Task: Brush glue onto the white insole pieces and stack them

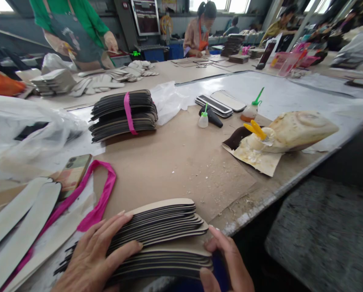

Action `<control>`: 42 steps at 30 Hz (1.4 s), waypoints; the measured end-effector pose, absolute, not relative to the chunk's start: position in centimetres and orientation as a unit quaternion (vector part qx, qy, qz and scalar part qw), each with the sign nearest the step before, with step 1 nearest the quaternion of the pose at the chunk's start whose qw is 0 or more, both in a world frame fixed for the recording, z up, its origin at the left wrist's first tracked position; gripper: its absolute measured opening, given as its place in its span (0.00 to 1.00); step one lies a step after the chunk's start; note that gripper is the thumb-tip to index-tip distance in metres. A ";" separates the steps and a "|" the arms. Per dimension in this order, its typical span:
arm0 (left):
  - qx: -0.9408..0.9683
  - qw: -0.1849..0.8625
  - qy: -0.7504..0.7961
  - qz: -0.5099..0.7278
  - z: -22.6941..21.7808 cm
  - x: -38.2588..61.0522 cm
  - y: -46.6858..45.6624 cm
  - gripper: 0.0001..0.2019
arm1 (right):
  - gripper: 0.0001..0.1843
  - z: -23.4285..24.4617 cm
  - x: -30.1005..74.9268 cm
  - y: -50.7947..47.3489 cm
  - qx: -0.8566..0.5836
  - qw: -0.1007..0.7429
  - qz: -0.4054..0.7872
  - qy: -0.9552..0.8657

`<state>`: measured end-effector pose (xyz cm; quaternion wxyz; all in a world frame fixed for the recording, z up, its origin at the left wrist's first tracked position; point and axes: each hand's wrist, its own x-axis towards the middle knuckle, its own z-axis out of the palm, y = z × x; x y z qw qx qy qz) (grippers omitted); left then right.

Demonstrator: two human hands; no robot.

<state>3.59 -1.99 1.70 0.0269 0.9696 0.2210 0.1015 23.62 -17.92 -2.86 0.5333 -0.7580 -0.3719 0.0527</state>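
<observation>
At the near table edge lies a stack of long, curved beige strips with black edges, fanned into an upper and a lower bundle. My left hand presses round its left part, fingers over the top and thumb along the side. At the stack's right end, my right hand has its fingertips against the strip ends and its thumb lower down. A pink cloth band lies loose to the left. Behind it stands a similar bundle of strips, tied with a pink strap.
Pale long strips and a phone lie left. Two green-tipped glue bottles stand farther back. A glue-crusted container with a yellow-handled tool lies right, near the table edge. Several people work beyond.
</observation>
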 end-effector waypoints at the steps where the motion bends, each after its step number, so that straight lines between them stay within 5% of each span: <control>1: 0.972 0.024 0.211 0.098 1.6 3.4 -1.8 0.23 | 0.26 -2.8 23.8 -17.9 -0.756 0.534 0.059 -0.375; 42: 0.969 0.070 0.215 0.095 2.4 4.6 -2.5 0.25 | 0.20 -2.3 24.4 -17.3 -0.766 0.496 0.088 -0.400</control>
